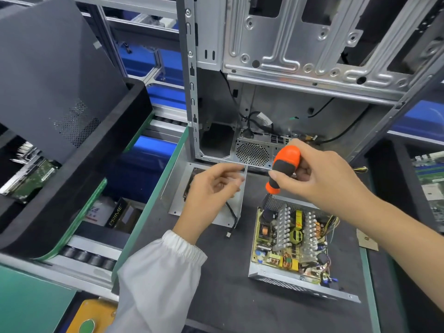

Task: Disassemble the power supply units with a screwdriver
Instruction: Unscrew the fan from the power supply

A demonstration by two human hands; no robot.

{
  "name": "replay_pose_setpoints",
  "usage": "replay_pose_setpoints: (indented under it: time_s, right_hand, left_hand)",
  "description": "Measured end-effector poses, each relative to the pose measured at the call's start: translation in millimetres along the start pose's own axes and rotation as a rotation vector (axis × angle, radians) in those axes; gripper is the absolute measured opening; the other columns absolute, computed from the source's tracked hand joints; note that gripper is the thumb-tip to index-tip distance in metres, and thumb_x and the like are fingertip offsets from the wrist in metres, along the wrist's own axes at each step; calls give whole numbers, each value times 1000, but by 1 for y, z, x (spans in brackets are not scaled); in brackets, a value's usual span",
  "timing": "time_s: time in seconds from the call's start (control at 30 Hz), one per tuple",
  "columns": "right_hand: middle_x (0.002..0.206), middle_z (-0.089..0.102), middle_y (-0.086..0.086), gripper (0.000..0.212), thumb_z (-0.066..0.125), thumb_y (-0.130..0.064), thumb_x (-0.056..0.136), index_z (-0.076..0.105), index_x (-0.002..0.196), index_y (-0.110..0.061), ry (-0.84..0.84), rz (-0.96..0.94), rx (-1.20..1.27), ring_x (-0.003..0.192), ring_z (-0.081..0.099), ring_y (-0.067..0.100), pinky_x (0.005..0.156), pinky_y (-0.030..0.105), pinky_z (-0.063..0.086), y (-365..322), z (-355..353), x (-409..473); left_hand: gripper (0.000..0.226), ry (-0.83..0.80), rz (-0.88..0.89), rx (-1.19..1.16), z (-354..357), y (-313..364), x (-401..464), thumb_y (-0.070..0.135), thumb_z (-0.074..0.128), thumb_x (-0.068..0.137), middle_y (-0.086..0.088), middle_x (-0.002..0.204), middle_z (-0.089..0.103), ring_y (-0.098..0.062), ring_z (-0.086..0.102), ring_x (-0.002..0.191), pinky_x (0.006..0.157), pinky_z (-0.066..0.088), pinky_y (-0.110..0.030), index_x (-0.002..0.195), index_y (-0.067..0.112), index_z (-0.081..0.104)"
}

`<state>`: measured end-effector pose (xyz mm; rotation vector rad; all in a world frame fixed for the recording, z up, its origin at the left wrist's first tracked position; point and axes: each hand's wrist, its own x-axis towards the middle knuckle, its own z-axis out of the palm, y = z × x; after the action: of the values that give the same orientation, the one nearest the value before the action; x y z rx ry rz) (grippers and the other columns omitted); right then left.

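— Gripping the screwdriver (284,168) by its orange-and-black handle, the right hand (322,174) holds it near upright, shaft pointing down.

— Onto what?

— The far-left corner of the opened power supply unit (292,239), directly beneath on the mat.

— And the left hand (213,188)?

— Loose, holding nothing, hovering over the removed cover (177,193) beside it; the right is nearer.

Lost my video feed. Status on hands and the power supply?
Right hand grips screwdriver, tip at opened power supply's far corner. Left hand relaxed above removed cover. Nothing blocking.
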<state>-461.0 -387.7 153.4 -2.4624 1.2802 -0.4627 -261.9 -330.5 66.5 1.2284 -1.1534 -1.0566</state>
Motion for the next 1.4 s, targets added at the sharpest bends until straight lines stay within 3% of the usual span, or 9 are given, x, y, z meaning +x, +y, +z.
replay_pose_setpoints:
  time_s: [0.2,0.43,0.53,0.63,0.77,0.9,1.07,1.27,1.4]
  right_hand:
    - [57,52,-20,27,61,-55,78,51,82,-29,-273,-75,-8,51,43,5,53,28,35,-5,-22,23]
    - [55,48,-9,69,21,-90,63,47,82,-29,-204,-159,-504,49,37,2,47,26,24,-16,-47,25]
    - [51,33,-6,68,3,-79,74,38,64,-22,-159,-221,-827,44,24,11,45,26,13,-34,-54,26]
    - [55,29,-2,54,21,-55,97,31,58,-18,-231,-289,-970,45,24,15,45,25,16,-41,-47,25]
    - [56,33,-1,64,23,-69,91,35,57,-16,-243,-171,-971,46,28,15,46,26,19,-45,-47,25]
    - [58,34,-2,62,25,-70,89,34,58,-17,-317,-75,-873,48,30,14,45,27,18,-48,-45,28]
    - [64,36,-9,48,33,-68,89,41,84,-22,-533,-103,-819,52,30,7,46,27,20,-36,-60,37]
    - [55,36,-4,29,52,-42,93,27,92,-28,-421,-405,-978,46,28,11,43,29,17,-38,-66,41]
    - [54,32,-6,52,24,-80,77,34,86,-29,-449,-434,-1028,48,29,15,43,27,17,-38,-72,41]
  left_hand:
    - [40,-533,38,-5,22,21,33,-4,68,86,13,110,69,-3,63,107,95,47,-21,124,6,58]
    - [29,-516,38,-4,30,15,40,-7,71,82,1,96,74,-12,69,96,91,51,-23,110,-2,67]
    - [37,-539,60,-13,35,17,39,-2,76,79,0,97,75,-18,71,98,95,53,-30,112,13,69]
    - [32,-487,112,9,43,13,37,2,81,75,-3,95,76,-22,72,93,93,55,-40,102,18,73]
    - [33,-381,113,48,46,4,38,13,86,71,-10,88,72,-21,70,86,87,54,-45,94,1,65]
    - [42,-403,96,36,44,4,42,8,85,72,-17,85,60,-10,63,79,79,51,-27,96,-8,55]
    - [31,-689,-2,-71,31,15,46,3,64,91,9,114,67,-8,59,113,98,44,-23,120,14,60]
    - [34,-633,-42,-115,25,11,53,-8,57,92,-16,122,66,-25,61,120,99,49,-31,126,-3,57]
    - [30,-564,-2,-60,29,15,50,-9,72,80,-15,101,72,-23,69,100,95,53,-34,108,-4,66]
